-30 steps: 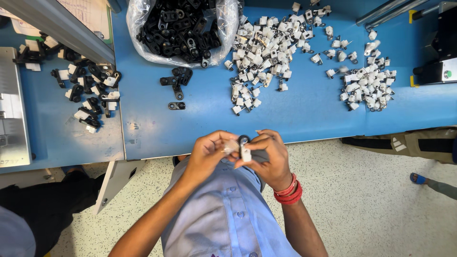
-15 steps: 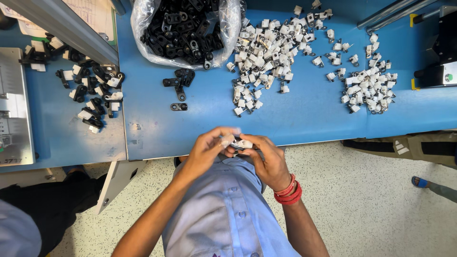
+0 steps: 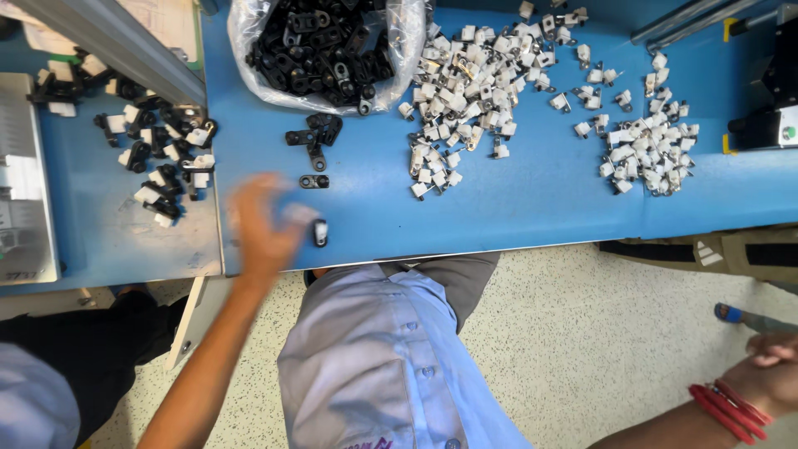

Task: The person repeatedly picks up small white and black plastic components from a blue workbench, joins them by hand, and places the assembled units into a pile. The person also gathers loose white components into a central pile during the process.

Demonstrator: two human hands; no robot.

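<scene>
Head view, bench inventory. Left hand (image 3: 264,223): blurred over the blue table (image 3: 515,199), fingers loosely spread around a small black-and-white assembled piece (image 3: 320,232) at the near edge (grip or mere touch: cannot tell). Right hand (image 3: 769,366): off the bench, low at the side, appears to hold nothing. Finished: one cluster of assembled pieces (image 3: 162,162) at left, some two dozen. Remaining: one open bag of black parts (image 3: 324,46), four loose black parts (image 3: 314,141), two heaps of white clips (image 3: 465,91), uncountable.
</scene>
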